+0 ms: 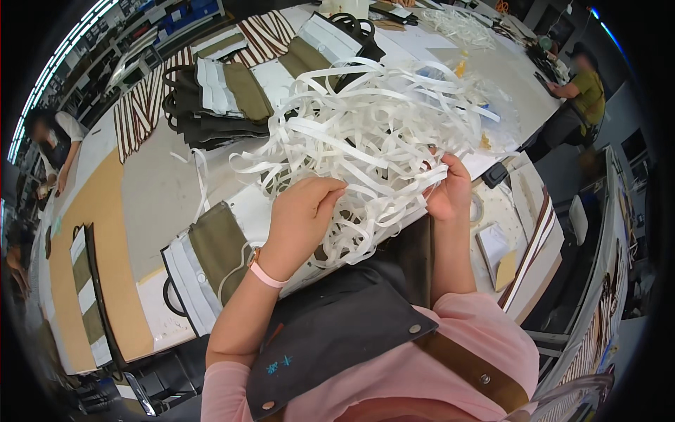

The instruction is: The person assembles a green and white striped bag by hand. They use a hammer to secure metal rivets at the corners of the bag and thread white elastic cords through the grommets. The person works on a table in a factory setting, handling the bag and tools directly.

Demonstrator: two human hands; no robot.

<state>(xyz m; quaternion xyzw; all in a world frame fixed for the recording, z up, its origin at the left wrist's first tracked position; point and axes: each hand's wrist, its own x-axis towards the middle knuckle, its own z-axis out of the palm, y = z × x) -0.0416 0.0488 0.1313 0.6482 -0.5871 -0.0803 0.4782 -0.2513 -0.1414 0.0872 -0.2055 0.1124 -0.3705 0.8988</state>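
The head view shows the person's left hand (304, 211) curled over the near edge of a big tangle of white strips (365, 133), fingers bent and closed on a few loops. The right hand (450, 188) pinches a bunch of strips at the tangle's right side, thumb against fingers. The heap lies on the desk (148, 190) just beyond both hands and reaches well away from them, its near fringe hanging over a dark bag flap (337, 323) below the wrists.

The likeliest trouble is knotting: the strips cross each other thickly between the hands, so pulling one could tighten the loops around it rather than free it. A hard tug may also drag the whole heap toward the person, and loose ends on the far right could slide off the desk edge. Strips look thin, so one caught under the mass might tear or crease. To the left of the left hand lie an olive and white bag (211, 253) and a stray strip (200, 176), which could catch on a swept loop.
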